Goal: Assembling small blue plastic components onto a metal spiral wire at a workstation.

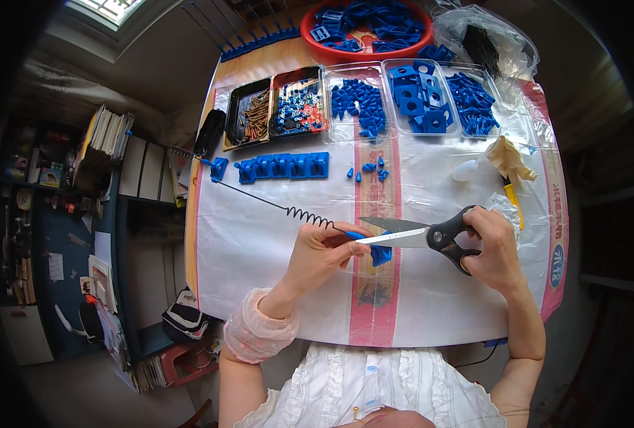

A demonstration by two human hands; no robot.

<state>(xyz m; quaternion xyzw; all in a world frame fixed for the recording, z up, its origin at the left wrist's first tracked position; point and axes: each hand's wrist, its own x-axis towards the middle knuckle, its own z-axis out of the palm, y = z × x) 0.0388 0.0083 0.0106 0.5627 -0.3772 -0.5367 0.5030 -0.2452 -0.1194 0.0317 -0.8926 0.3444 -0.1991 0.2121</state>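
Head view: containers first. Left black tray (236,114) has brass-coloured screws (256,118). Next black tray (295,76) has small ring-like bits (297,107), mostly blue and white, on something red. To its right, clear tub (338,137) of blue cones (363,107), second clear tub (387,89) of blue plates (409,100) with round holes, then a heap of small blue pieces (472,103) in a clear tray, shape hard to make out. Red basin (315,47) behind, loaded with mixed blue parts (395,28).

Hard to see: plastic bag (459,25) at the back blurs what's inside, apart from a dark bundle. Blue part (382,256) at the left hand (320,250) is partly covered by the scissors (442,235); can't tell if the blades touch it. Fisheye rim darkens the sides.

Hands: left is pinching one end of the black coiled wire (310,216) and its blue end, thumb against fingers, above the middle of the worktop (274,207). Wire runs off left to a blue block (219,169). Right hand (496,246) is curled in the scissor handles, blades apart, pointing left. Exact finger placement unclear.
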